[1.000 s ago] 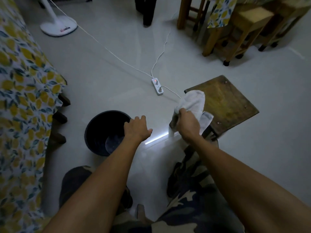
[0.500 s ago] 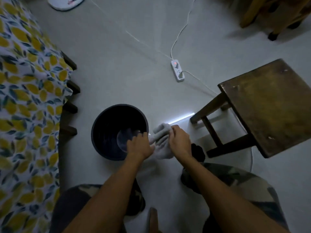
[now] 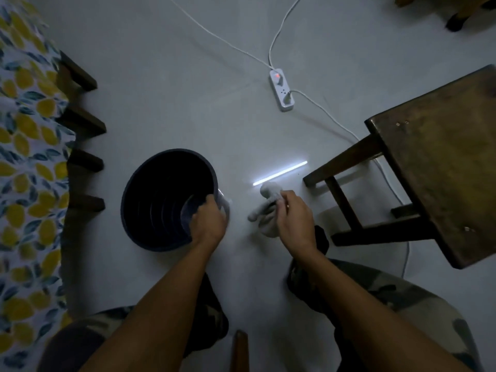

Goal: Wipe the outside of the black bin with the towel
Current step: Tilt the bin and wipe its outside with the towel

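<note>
The black bin point(image 3: 150, 189) stands open-topped on the pale floor, left of centre. My left hand point(image 3: 208, 222) grips its near right rim, fingers curled over the edge. A bunched white towel point(image 3: 264, 210) hangs just above the floor to the right of the bin, held in my right hand point(image 3: 294, 220). The towel and the bin are apart by about a hand's width. The bin's inside is dark with ribbed walls.
A dark wooden stool point(image 3: 440, 162) stands at the right, its legs close to my right hand. A white power strip point(image 3: 280, 89) with cables lies beyond. A lemon-print cloth point(image 3: 26, 162) covers furniture with dark feet at the left. My knees are below.
The towel came off the stool and down to the floor beside the bin. My left hand shifted from the towel onto the bin's rim, and the two hands moved apart.
</note>
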`<action>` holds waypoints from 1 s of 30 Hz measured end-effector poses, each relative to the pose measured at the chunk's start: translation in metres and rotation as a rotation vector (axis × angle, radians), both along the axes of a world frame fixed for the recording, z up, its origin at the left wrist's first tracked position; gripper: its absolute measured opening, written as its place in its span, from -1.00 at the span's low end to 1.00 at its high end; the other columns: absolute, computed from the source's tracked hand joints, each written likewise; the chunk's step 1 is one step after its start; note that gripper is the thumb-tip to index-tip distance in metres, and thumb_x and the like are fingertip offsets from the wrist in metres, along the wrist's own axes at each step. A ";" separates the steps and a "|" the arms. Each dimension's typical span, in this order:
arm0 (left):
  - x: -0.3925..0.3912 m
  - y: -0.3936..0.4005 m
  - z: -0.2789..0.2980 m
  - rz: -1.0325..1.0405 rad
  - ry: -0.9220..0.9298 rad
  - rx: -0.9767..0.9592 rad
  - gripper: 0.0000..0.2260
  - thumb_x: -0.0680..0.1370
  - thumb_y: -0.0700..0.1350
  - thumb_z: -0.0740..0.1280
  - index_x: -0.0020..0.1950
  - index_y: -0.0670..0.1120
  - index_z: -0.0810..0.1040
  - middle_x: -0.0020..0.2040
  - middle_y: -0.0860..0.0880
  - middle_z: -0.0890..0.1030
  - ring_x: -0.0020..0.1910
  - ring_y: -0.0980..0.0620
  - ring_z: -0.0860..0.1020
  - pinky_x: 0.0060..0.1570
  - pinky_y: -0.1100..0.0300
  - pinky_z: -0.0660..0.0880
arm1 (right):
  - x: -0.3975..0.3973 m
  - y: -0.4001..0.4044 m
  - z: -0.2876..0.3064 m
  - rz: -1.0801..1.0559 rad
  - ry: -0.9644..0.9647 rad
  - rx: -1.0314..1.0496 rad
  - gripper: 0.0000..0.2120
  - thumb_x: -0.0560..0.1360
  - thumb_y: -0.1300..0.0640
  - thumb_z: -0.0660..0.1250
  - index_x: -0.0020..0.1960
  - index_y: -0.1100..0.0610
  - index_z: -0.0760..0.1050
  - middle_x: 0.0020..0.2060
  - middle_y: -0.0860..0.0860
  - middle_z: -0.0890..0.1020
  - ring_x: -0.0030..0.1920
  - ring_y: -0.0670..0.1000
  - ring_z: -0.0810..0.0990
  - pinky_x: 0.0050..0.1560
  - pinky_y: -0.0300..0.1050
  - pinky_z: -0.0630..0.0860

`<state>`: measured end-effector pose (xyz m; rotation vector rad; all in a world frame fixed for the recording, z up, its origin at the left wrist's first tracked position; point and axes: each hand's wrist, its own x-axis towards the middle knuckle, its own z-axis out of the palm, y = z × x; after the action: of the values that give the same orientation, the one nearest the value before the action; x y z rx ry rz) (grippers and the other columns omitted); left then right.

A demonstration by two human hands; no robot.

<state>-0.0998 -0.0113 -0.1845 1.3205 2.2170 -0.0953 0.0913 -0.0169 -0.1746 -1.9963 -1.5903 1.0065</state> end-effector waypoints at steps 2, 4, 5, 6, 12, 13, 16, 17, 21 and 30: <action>-0.012 0.009 0.018 0.082 -0.037 0.063 -0.73 0.64 -0.18 0.17 0.34 -0.14 0.42 0.23 -0.30 0.57 0.20 -0.36 0.55 0.15 -0.13 0.47 | -0.002 -0.001 0.010 0.013 -0.007 0.010 -0.79 0.72 0.01 0.12 0.14 0.02 0.51 -0.06 -0.04 0.58 -0.06 -0.05 0.56 -0.11 -0.17 0.46; -0.026 0.018 0.028 0.180 -0.099 0.121 -0.75 0.65 -0.19 0.15 0.32 -0.12 0.44 0.20 -0.29 0.57 0.15 -0.35 0.56 0.12 -0.14 0.49 | -0.005 -0.001 0.023 0.013 -0.010 0.036 -0.81 0.72 0.01 0.11 0.14 -0.01 0.50 -0.05 -0.06 0.57 -0.06 -0.06 0.54 -0.09 -0.17 0.42; -0.031 0.021 0.031 0.237 -0.139 0.144 -0.76 0.66 -0.19 0.15 0.31 -0.11 0.46 0.19 -0.28 0.58 0.14 -0.33 0.56 0.10 -0.12 0.50 | -0.006 0.000 0.029 0.007 -0.006 0.050 -0.81 0.72 0.01 0.11 0.13 -0.01 0.49 -0.05 -0.07 0.56 -0.06 -0.07 0.53 -0.10 -0.17 0.41; -0.036 0.024 0.033 0.293 -0.184 0.165 -0.76 0.66 -0.20 0.14 0.30 -0.10 0.47 0.20 -0.26 0.58 0.13 -0.30 0.56 0.10 -0.09 0.50 | -0.008 0.002 0.035 0.002 -0.001 0.072 -0.82 0.72 0.02 0.11 0.12 0.00 0.48 -0.06 -0.07 0.56 -0.06 -0.06 0.53 -0.10 -0.16 0.41; -0.030 0.016 0.026 0.533 -0.491 0.234 -0.70 0.66 -0.25 0.16 0.36 -0.13 0.51 0.23 -0.18 0.60 0.10 -0.18 0.58 0.10 0.03 0.55 | -0.013 0.003 0.054 0.006 -0.001 0.161 -0.83 0.71 0.02 0.10 0.13 0.01 0.46 -0.03 -0.03 0.55 -0.05 -0.02 0.52 -0.03 0.04 0.54; -0.026 0.012 0.020 0.581 -0.557 0.228 -0.70 0.65 -0.25 0.16 0.34 -0.11 0.52 0.22 -0.18 0.61 0.07 -0.17 0.60 0.09 -0.03 0.61 | -0.012 0.001 0.055 0.005 0.010 0.166 -0.83 0.71 0.02 0.10 0.14 0.01 0.46 -0.03 -0.03 0.55 -0.05 -0.03 0.52 -0.02 0.04 0.55; -0.020 0.001 -0.001 0.688 -0.670 0.212 -0.71 0.64 -0.26 0.17 0.31 -0.08 0.53 0.17 -0.19 0.61 0.05 -0.21 0.62 0.04 -0.14 0.65 | -0.009 -0.004 0.054 0.014 0.018 0.151 -0.82 0.72 0.00 0.10 0.15 -0.01 0.45 -0.03 -0.06 0.54 -0.05 -0.07 0.54 -0.02 0.00 0.59; -0.019 -0.002 -0.006 0.718 -0.680 0.213 -0.71 0.65 -0.25 0.17 0.31 -0.07 0.53 0.15 -0.19 0.62 0.04 -0.22 0.63 0.03 -0.14 0.65 | -0.008 -0.006 0.052 0.027 0.008 0.146 -0.82 0.72 -0.01 0.09 0.16 -0.02 0.45 -0.03 -0.06 0.54 -0.05 -0.08 0.54 -0.03 -0.01 0.60; -0.027 -0.010 -0.010 0.747 -0.650 0.197 -0.78 0.69 -0.18 0.18 0.28 -0.06 0.52 0.08 -0.18 0.64 -0.10 -0.19 0.68 -0.08 -0.12 0.68 | -0.008 -0.011 0.043 0.098 -0.027 0.138 -0.82 0.72 0.00 0.10 0.21 -0.01 0.44 -0.02 -0.07 0.52 -0.07 -0.13 0.51 -0.05 -0.11 0.58; -0.051 0.001 -0.024 -0.133 0.003 0.152 -0.08 0.54 0.17 0.39 0.67 -0.14 -0.08 0.65 -0.20 0.02 0.60 -0.22 0.10 0.48 -0.16 0.24 | -0.025 -0.017 0.030 0.110 -0.002 0.131 -0.84 0.71 0.04 0.14 0.21 0.01 0.46 -0.03 -0.10 0.50 -0.10 -0.24 0.48 -0.18 -0.42 0.38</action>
<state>-0.1510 -0.0100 -0.2083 1.5509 2.1733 0.0221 0.0667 -0.0341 -0.1448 -1.8408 -1.7370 0.9149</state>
